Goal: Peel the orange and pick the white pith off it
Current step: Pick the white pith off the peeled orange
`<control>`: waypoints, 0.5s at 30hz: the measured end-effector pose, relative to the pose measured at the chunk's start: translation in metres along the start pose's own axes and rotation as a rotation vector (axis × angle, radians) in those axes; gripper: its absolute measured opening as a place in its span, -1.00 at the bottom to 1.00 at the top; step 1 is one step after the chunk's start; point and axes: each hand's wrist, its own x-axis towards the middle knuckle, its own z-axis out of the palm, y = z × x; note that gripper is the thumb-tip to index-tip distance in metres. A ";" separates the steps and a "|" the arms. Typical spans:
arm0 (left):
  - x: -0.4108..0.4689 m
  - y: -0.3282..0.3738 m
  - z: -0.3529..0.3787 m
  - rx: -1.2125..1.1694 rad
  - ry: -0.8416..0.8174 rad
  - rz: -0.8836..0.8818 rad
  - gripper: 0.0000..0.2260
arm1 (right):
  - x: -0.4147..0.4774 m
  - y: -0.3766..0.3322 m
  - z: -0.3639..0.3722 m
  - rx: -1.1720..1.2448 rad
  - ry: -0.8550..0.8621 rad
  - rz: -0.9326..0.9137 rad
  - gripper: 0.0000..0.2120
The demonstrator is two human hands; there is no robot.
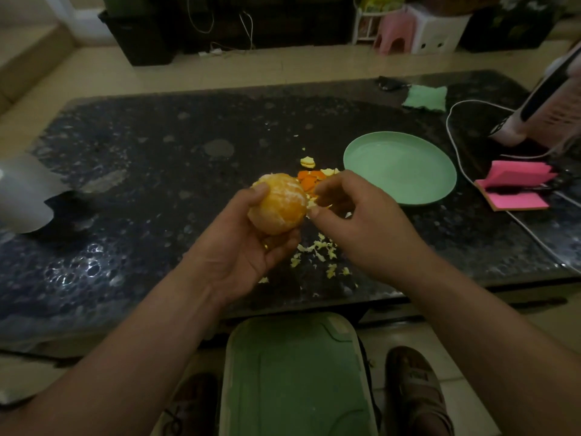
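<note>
The peeled orange (278,204), streaked with white pith (283,191), sits in the left hand (248,247). Pith scraps (317,248) and peel pieces (309,179) litter the bench (157,184)

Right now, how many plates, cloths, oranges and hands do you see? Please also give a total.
Plates: 1, the green plate
Cloths: 1, the green cloth
Oranges: 1, the orange
Hands: 2, left hand holding it, right hand pinching pith
Total: 5
</note>
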 end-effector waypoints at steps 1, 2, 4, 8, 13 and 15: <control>-0.001 -0.001 -0.001 -0.013 -0.018 -0.007 -0.44 | -0.001 -0.003 -0.001 0.077 -0.037 0.014 -0.80; -0.001 -0.001 -0.002 -0.021 -0.040 -0.020 -0.44 | -0.002 -0.005 -0.002 0.138 -0.058 0.020 -0.82; -0.005 -0.002 -0.002 -0.010 -0.069 -0.056 -0.46 | -0.002 -0.007 -0.004 0.204 -0.066 0.014 -0.86; -0.009 -0.001 0.001 0.011 -0.085 -0.103 -0.45 | -0.003 -0.008 -0.007 0.307 -0.014 0.044 -0.89; -0.010 0.001 0.003 -0.123 -0.161 -0.140 -0.44 | -0.002 -0.010 -0.004 0.431 0.043 0.141 -0.88; -0.011 0.001 0.002 -0.183 -0.174 -0.133 -0.47 | -0.001 -0.009 -0.005 0.462 0.074 0.190 -0.86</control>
